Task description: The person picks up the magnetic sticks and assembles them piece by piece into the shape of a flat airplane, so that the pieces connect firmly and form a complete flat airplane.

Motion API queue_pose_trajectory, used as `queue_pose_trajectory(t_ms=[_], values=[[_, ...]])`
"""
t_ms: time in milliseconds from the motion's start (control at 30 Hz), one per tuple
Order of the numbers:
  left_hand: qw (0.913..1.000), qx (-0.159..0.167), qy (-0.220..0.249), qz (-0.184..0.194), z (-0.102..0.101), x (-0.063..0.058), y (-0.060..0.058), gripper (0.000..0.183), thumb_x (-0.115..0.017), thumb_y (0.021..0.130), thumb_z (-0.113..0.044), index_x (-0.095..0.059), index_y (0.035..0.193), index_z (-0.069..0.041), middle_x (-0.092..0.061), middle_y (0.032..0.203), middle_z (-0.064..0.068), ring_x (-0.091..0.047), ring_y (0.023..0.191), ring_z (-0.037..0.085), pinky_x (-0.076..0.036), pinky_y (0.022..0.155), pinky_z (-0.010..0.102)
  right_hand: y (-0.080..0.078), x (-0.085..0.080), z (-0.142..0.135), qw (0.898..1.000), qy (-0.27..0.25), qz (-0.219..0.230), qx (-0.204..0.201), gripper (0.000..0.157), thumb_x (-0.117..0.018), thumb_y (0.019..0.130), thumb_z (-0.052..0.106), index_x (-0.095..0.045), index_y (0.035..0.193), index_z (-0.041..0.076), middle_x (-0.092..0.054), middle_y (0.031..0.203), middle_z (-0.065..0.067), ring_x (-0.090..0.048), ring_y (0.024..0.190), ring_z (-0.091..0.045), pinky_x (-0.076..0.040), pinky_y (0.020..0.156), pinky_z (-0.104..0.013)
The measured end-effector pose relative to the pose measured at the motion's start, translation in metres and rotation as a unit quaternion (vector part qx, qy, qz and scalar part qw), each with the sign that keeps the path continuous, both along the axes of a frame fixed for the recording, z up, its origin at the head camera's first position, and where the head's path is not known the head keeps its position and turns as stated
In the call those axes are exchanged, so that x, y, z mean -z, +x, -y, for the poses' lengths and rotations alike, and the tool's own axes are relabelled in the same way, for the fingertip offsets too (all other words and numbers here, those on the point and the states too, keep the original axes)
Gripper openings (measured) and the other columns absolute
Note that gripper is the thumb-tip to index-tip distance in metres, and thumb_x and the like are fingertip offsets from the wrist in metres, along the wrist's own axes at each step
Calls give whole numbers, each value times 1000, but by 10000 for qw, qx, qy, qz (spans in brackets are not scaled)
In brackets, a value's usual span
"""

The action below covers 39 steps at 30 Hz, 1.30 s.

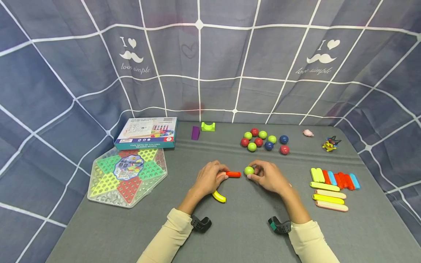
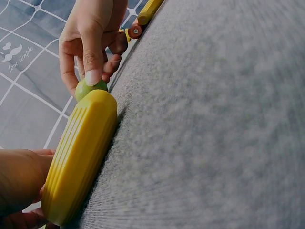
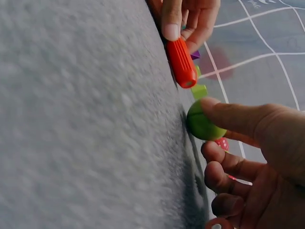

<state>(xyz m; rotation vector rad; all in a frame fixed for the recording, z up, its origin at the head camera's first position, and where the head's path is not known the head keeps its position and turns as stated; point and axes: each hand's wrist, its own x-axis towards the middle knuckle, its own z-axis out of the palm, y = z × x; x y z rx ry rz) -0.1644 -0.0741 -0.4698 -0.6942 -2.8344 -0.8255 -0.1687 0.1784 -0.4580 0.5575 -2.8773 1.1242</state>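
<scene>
My left hand (image 1: 210, 178) pinches a short red ridged stick (image 1: 234, 174) low over the table, its far end pointing right. Just below that hand lies a curved yellow piece (image 1: 219, 197), partly covered by it; the left wrist view shows the yellow piece (image 2: 81, 157) large and ridged along one side. Facing the red stick's end, my right hand (image 1: 268, 176) holds a small green ball (image 1: 249, 170) between thumb and fingers. In the right wrist view the thumb presses on the green ball (image 3: 204, 121), with the red stick (image 3: 182, 64) a small gap away.
Several red, green and blue balls (image 1: 258, 141) lie behind my hands. Coloured sticks (image 1: 329, 195) are laid out at right, near two small figurines (image 1: 330, 143). On the left, a box (image 1: 146, 133) overlaps a star-patterned game board (image 1: 128, 177). Purple (image 1: 195, 133) and green blocks (image 1: 208, 127) stand at the back.
</scene>
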Motion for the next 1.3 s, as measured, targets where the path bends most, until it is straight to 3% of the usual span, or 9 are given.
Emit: queue_pose_trajectory(t_ms=[167, 500, 700, 867, 1033, 1200, 1300], values=[[10000, 8, 41, -1, 0, 1, 1, 18, -71, 86, -29, -72, 103, -22, -59, 90, -6, -53, 79, 13, -43, 67, 31, 7, 3, 7, 9995, -152, 140, -252, 26, -78, 80, 25, -66, 103, 20, -59, 77, 4, -50, 57, -12, -41, 52, -27], [9999, 117, 103, -22, -3, 1, 1, 22, -72, 85, -32, -72, 105, -24, -59, 90, -8, -49, 77, 11, -40, 65, 29, 15, 7, 9, 9995, -181, 86, -256, 30, -79, 79, 23, -65, 105, 19, -58, 79, 3, -50, 56, -11, -41, 51, -26], [9998, 166, 58, -90, -3, 0, 0, 20, -72, 84, -32, -73, 103, -24, -60, 90, -7, -48, 74, 11, -38, 63, 28, 17, -2, -12, 9989, -268, -354, -170, 31, -76, 82, 22, -65, 109, 11, -58, 75, 4, -50, 54, -10, -41, 50, -25], [9997, 186, 68, -136, -3, 0, 0, 19, -72, 84, -31, -73, 102, -25, -60, 90, -6, -48, 74, 11, -38, 63, 28, 18, -17, -52, 9938, -166, -825, 732, 27, -72, 86, 23, -66, 107, 8, -58, 75, 2, -50, 54, -12, -39, 50, -26], [9998, 170, 56, -102, -3, 0, -1, 18, -72, 85, -32, -72, 102, -26, -59, 89, -7, -47, 74, 12, -37, 63, 28, 15, -20, -89, 9795, 321, -970, 1738, 28, -69, 87, 26, -67, 105, 4, -60, 77, -2, -50, 62, -15, -38, 54, -29], [9999, 153, 10, -73, -3, 2, -1, 19, -71, 85, -31, -72, 103, -26, -59, 90, -7, -48, 76, 12, -38, 65, 29, 25, -21, -121, 9484, 923, -546, 2985, 36, -65, 88, 34, -67, 107, 4, -63, 80, -9, -54, 66, -25, -38, 53, -36], [9999, 131, -12, -38, -3, 2, -1, 18, -71, 86, -31, -72, 104, -26, -60, 91, -7, -48, 77, 13, -38, 65, 30, 34, -22, -134, 9302, 1247, -95, 3451, 40, -64, 87, 38, -66, 108, 3, -65, 87, -16, -58, 75, -36, -39, 53, -42]])
